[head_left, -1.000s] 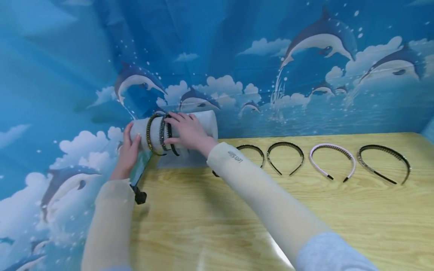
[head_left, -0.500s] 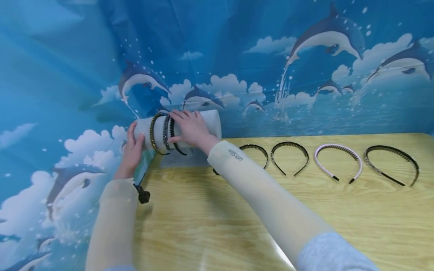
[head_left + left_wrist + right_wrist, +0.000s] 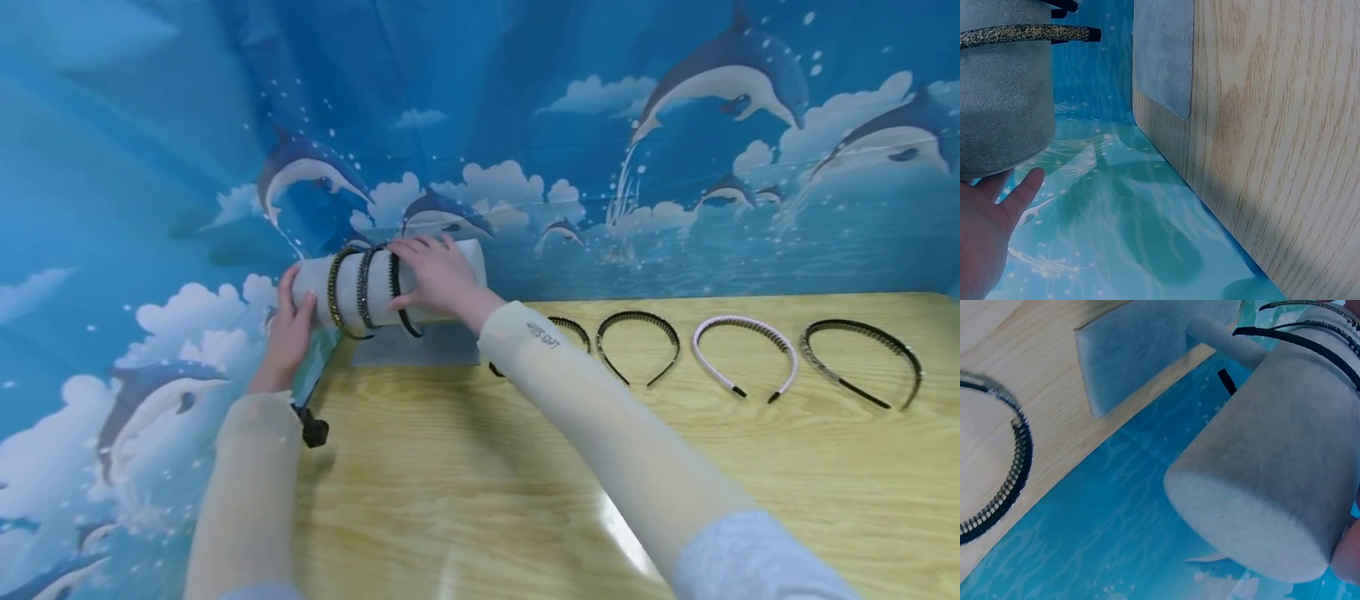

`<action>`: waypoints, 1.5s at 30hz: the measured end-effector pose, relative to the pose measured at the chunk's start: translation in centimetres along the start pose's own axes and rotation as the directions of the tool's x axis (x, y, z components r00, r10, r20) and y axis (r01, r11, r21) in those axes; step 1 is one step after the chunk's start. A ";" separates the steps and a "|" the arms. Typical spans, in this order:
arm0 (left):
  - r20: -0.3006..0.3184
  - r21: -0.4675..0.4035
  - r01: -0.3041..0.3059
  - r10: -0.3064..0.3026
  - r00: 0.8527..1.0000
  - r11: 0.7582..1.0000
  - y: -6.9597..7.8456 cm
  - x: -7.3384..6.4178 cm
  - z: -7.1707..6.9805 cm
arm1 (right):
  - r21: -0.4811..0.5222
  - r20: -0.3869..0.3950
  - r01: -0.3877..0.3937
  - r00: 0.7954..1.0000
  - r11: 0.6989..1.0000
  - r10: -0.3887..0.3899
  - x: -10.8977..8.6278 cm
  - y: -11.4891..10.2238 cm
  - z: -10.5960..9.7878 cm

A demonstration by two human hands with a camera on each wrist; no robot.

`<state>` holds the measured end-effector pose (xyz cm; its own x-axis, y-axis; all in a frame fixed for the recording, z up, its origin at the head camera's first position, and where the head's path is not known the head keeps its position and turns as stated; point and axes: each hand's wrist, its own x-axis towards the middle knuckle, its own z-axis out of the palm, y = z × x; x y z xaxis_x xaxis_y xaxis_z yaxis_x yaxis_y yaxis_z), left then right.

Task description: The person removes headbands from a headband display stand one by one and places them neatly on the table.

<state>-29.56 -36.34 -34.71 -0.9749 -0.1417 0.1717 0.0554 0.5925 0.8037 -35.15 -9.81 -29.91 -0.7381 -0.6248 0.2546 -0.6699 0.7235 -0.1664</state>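
A light grey, fabric-covered headband stand [image 3: 378, 283] has a horizontal padded roll on a post above a flat base [image 3: 420, 348]. My left hand [image 3: 287, 337] holds the roll's left end, thumb in front and fingers behind; in the left wrist view that hand [image 3: 985, 234] sits at the end face. A gold-studded headband [image 3: 333, 292] and a dark sparkly headband [image 3: 363, 287] hang over the roll. My right hand [image 3: 446, 279] pinches a black toothed headband [image 3: 396, 287] to their right, fingers on top and thumb at the front. In the right wrist view its black end [image 3: 1310, 345] stands off the roll.
To the right on the wooden table [image 3: 450, 467] lie a partly hidden dark headband [image 3: 573, 327], a black headband [image 3: 637, 317], a lilac headband [image 3: 742, 322] and another dark headband [image 3: 862, 327]. A blue dolphin-print curtain [image 3: 525, 100] hangs close behind and at the left.
My right hand has slid the black headband rightward along the roll, away from the dark sparkly one, widening the gap. My left hand keeps its hold at the left end.
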 end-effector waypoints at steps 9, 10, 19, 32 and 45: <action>-0.007 0.007 -0.017 0.017 1.000 1.000 -0.2 0.2 0.0 | 0.078 -0.020 0.000 1.000 0.997 0.002 -1.7 2.9 -0.6; -0.008 0.007 -0.020 0.020 1.000 1.000 -0.3 0.2 0.0 | 0.082 -0.023 0.001 1.000 0.997 0.001 -1.9 3.3 -0.6; 0.012 0.023 -0.006 0.006 1.000 1.000 -0.1 -0.1 -0.1 | 0.199 -0.045 0.012 0.999 0.980 -0.003 -3.0 5.7 -0.7; 0.003 0.010 -0.011 0.011 1.000 1.000 -0.4 0.2 0.0 | 0.435 -0.067 0.012 0.998 0.901 0.019 -3.4 7.2 0.8; 0.029 -0.010 0.007 -0.006 1.000 1.000 -0.5 0.1 0.1 | 0.289 -0.040 -0.084 0.994 0.954 0.100 -2.8 5.9 0.5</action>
<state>-29.74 -36.61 -35.18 -0.9811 -0.1225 0.1500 0.0511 0.5835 0.8105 -37.13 -3.92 -32.09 -0.7976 -0.5373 0.2742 -0.5998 0.6577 -0.4557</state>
